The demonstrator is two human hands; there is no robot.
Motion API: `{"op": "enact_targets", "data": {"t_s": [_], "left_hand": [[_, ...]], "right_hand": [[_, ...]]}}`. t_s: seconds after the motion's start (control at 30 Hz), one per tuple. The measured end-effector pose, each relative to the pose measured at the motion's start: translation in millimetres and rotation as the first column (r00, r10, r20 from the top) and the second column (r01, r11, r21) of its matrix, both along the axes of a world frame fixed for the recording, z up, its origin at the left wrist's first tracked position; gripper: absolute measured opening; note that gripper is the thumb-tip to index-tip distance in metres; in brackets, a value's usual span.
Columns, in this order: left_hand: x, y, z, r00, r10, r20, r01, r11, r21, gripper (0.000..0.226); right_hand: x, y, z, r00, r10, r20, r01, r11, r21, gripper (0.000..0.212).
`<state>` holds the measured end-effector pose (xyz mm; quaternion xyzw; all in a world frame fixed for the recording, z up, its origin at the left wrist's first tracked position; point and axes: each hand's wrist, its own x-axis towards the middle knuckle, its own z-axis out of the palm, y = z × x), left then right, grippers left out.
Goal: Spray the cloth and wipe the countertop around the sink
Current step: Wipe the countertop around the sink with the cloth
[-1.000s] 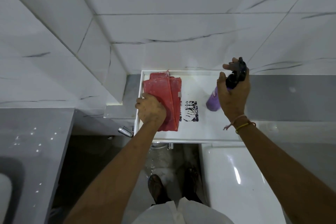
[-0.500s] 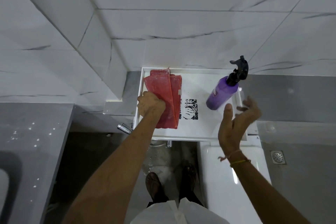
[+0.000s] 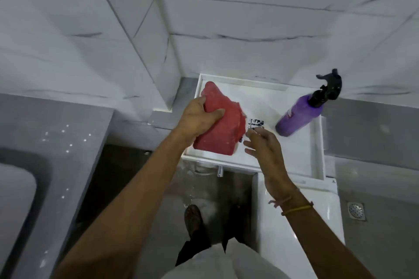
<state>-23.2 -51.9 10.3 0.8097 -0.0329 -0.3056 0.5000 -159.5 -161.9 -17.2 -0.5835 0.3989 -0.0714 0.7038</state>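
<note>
My left hand [image 3: 199, 118] clamps the folded red microfibre cloth [image 3: 221, 130], thumb over its top face, fingers hidden beneath; the cloth is lifted at a tilt over the shallow white tray [image 3: 317, 156]. My right hand [image 3: 264, 147] is spread and empty, fingertips just beside the cloth's near corner, apparently about to take a second grip. Beyond my right hand, the purple plastic spray bottle with black trigger head [image 3: 299, 118] stands leaning on the tray, well apart from both hands. Far to the left of my left hand lies the grey speckled worktop [image 3: 61, 149] with the sink basin [image 3: 15, 190] at its edge.

Risks: the one-handed grip is loose, so a fold could slip free and drag on the tray. A careless sweep of my right hand could topple the bottle.
</note>
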Motion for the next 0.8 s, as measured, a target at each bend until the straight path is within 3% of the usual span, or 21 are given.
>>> {"op": "enact_targets", "data": {"t_s": [0.07, 0.1, 0.17, 0.23, 0.3, 0.43, 0.63, 0.8], "left_hand": [[-10, 22, 17, 1.0, -0.022, -0.019, 0.021, 0.997, -0.069, 0.022], [-15, 34, 26, 0.999, -0.043, -0.029, 0.041, 0.996, -0.082, 0.019], [-28, 63, 41, 0.996, -0.066, -0.059, 0.06, 0.993, -0.098, 0.021], [-43, 89, 51, 0.993, -0.057, -0.101, 0.043, 0.99, -0.134, 0.026], [-61, 119, 56, 0.988, 0.008, -0.151, -0.035, 0.983, -0.182, 0.034], [-94, 170, 56, 0.973, 0.105, -0.207, -0.155, 0.958, -0.243, 0.036], [-122, 248, 36, 0.929, 0.328, -0.171, -0.354, 0.922, -0.158, 0.027], [-111, 300, 25, 0.884, 0.458, -0.094, -0.46, 0.888, 0.0, 0.019]], "right_hand": [[5, 7, 4, 0.995, 0.095, 0.036, -0.101, 0.955, 0.279, 0.032], [6, 12, 7, 0.99, 0.13, 0.06, -0.143, 0.875, 0.462, 0.039], [7, 26, 10, 0.972, 0.173, 0.16, -0.233, 0.609, 0.758, 0.064], [8, 44, 11, 0.941, 0.182, 0.285, -0.336, 0.407, 0.85, 0.079], [9, 71, 10, 0.91, 0.202, 0.361, -0.411, 0.337, 0.847, 0.083], [7, 125, -4, 0.869, 0.349, 0.35, -0.475, 0.397, 0.785, 0.082], [33, 187, -13, 0.805, 0.524, 0.278, -0.534, 0.435, 0.725, 0.024], [60, 241, -3, 0.785, 0.598, 0.164, -0.507, 0.467, 0.724, 0.022]]}}
